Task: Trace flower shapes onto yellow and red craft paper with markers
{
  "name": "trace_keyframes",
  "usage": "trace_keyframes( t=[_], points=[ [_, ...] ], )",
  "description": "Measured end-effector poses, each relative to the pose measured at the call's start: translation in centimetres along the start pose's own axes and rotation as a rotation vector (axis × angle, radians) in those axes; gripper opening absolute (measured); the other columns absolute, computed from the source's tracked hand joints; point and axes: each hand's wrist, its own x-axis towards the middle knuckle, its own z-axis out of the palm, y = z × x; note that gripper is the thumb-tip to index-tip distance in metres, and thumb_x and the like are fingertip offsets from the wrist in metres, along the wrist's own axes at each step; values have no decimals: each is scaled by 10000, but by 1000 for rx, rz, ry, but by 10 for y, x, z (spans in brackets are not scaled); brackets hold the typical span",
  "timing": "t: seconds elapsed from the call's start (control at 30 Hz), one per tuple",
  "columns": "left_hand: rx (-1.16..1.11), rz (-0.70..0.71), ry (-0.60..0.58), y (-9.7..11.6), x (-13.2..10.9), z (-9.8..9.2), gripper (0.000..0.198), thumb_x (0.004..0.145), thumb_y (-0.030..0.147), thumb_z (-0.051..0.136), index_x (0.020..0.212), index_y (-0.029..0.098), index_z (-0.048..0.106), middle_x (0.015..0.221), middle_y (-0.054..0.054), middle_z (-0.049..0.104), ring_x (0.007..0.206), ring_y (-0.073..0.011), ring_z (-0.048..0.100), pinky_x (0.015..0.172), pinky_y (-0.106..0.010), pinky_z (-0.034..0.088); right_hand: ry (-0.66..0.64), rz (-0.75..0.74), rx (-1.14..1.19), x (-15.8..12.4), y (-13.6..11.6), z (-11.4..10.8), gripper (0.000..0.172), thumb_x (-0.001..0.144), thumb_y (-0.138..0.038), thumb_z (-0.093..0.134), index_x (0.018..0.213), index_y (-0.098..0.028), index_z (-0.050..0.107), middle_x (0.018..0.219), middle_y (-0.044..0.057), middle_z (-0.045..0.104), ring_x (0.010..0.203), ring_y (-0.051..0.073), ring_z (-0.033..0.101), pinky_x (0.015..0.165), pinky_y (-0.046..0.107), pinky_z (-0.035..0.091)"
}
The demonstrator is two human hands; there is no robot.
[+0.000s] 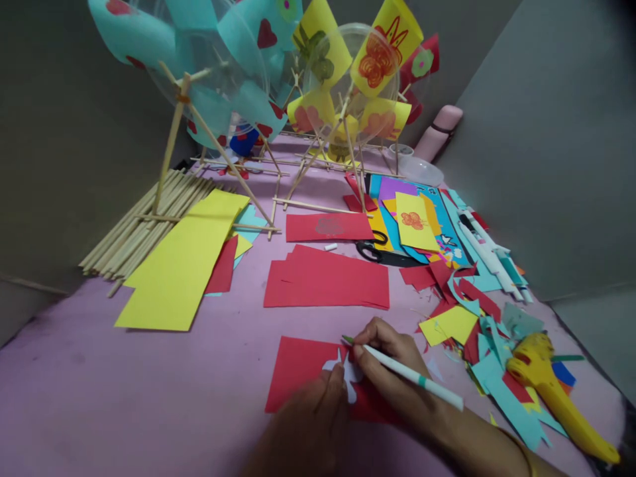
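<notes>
A red paper piece lies flat near the front of the pink-purple table, with a pale butterfly-like cutout on top of it. My left hand presses the cutout down with its fingertips, fingers together. In my right hand is a white marker with a green tip and a teal band, pinched between thumb and fingers. The tip is by the upper edge of the cutout. Part of the red paper is hidden under both hands.
Red sheets, yellow paper, sticks, black scissors, paper scraps, markers and a yellow glue gun lie around. Stick-framed pinwheels stand behind, a pink bottle at back right.
</notes>
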Motion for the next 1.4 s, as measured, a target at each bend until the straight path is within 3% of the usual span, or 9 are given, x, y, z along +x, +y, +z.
trace_keyframes(
  t=[0.13,0.43,1.07,1.23,1.4],
  points=[
    [-11,7,-67,-2,3,-7,358,885,9,299,1054,64,610,1041,-107,697,969,-212,626,844,-304,446,-105,57,68,0,-1,0,135,729,-267,494,621,-223,424,479,-68,427,432,96,367,419,208,296],
    [-62,-26,-6,-3,1,-5,381,909,32,268,979,87,639,970,-92,722,907,-203,659,770,-291,497,-236,5,147,-3,10,4,104,780,-238,491,686,-219,452,530,-14,594,463,125,541,453,222,405],
    [-99,-59,4,-1,2,-4,375,919,33,263,973,79,632,975,-85,725,924,-199,657,804,-291,478,-258,-68,28,-2,12,2,109,788,-190,441,685,-227,441,555,20,626,471,146,564,455,239,427],
    [-53,-99,127,1,-1,1,402,924,32,242,924,88,640,906,-89,727,879,-204,655,788,-308,471,-261,-37,54,-1,11,2,86,784,-201,445,703,-229,434,540,21,618,459,152,564,443,241,423],
    [-75,-24,-16,-3,0,-4,379,925,44,263,995,85,632,1001,-90,712,944,-201,645,809,-295,478,-247,-34,44,-1,9,2,87,791,-200,438,710,-230,427,529,-1,603,448,136,554,440,224,418]
  ],
)
